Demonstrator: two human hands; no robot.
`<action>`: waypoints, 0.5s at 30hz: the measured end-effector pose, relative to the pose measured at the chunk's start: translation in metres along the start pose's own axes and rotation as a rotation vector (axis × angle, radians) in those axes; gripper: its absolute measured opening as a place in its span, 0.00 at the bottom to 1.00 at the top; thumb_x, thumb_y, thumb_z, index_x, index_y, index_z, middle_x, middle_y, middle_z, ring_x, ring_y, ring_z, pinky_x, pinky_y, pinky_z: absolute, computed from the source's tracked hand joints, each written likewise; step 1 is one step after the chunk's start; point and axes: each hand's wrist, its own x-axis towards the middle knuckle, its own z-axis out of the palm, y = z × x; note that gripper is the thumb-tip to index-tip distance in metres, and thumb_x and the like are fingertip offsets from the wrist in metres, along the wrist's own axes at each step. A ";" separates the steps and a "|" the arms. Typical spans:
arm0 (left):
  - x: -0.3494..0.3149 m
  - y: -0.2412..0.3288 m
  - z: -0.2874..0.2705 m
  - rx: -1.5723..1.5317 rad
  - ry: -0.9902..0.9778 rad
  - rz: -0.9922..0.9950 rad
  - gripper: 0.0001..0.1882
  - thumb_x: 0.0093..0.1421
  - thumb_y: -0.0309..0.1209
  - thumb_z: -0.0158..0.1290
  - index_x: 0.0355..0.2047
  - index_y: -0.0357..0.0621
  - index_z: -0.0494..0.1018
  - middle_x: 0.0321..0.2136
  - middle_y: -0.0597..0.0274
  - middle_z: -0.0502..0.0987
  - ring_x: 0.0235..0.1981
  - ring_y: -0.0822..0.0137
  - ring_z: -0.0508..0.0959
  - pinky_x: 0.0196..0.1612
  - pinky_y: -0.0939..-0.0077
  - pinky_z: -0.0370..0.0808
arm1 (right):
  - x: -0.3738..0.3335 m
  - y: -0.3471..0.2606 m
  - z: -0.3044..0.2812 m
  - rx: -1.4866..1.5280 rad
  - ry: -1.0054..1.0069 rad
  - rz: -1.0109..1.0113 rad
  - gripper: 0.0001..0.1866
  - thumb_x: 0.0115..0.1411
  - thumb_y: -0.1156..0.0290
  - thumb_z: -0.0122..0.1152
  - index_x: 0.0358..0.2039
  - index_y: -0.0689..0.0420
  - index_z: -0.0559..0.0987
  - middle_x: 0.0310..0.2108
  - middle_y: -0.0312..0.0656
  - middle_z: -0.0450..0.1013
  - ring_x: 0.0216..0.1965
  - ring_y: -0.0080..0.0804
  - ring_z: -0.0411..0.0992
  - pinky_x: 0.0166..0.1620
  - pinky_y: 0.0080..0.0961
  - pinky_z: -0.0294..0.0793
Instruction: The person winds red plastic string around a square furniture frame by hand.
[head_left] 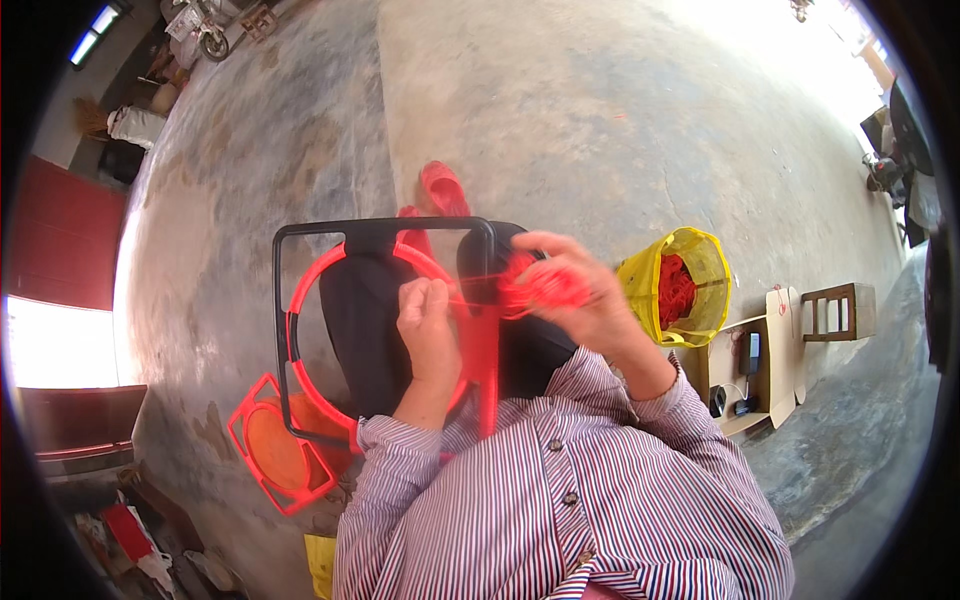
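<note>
Across my lap lies a black rectangular frame (281, 330) with a ring (306, 285) inside it. Red cord wraps much of the ring, and black shows on part of its left side. Red wrapping also covers an upright bar (488, 375) at the frame's right side. My left hand (427, 335) is closed in a pinch over the frame, on a thin red strand that runs to the right. Beyond that bar, my right hand (585, 300) grips a loose bundle of red cord (545, 287), blurred by motion.
A yellow bag (722, 290) holding red cord stands at my right, beside an opened cardboard box (783, 350) and a small wooden stool (858, 312). Another red-wrapped frame (250, 455) lies on the floor at my left. Red shoes (443, 188) are ahead on the concrete floor (560, 120).
</note>
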 end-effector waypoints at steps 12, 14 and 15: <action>-0.003 0.008 0.012 -0.257 -0.024 -0.125 0.07 0.61 0.22 0.54 0.39 0.38 0.70 0.32 0.66 0.73 0.33 0.76 0.74 0.36 0.82 0.75 | -0.038 0.038 -0.104 0.860 0.785 0.449 0.04 0.65 0.74 0.53 0.39 0.57 0.71 0.29 0.34 0.68 0.23 0.20 0.65 0.27 0.18 0.68; -0.003 0.018 0.006 -0.213 -0.289 -0.452 0.09 0.61 0.24 0.54 0.41 0.36 0.71 0.34 0.59 0.77 0.33 0.70 0.78 0.38 0.77 0.78 | -0.032 0.029 -0.058 0.717 0.385 0.720 0.08 0.60 0.76 0.57 0.41 0.59 0.76 0.34 0.35 0.74 0.27 0.20 0.70 0.30 0.20 0.72; -0.006 0.022 0.006 -0.177 -0.409 -0.532 0.11 0.61 0.27 0.55 0.41 0.36 0.72 0.34 0.51 0.80 0.32 0.61 0.81 0.37 0.70 0.80 | -0.034 0.027 -0.024 0.658 0.276 0.694 0.10 0.60 0.75 0.58 0.43 0.59 0.76 0.33 0.37 0.75 0.29 0.23 0.71 0.31 0.23 0.74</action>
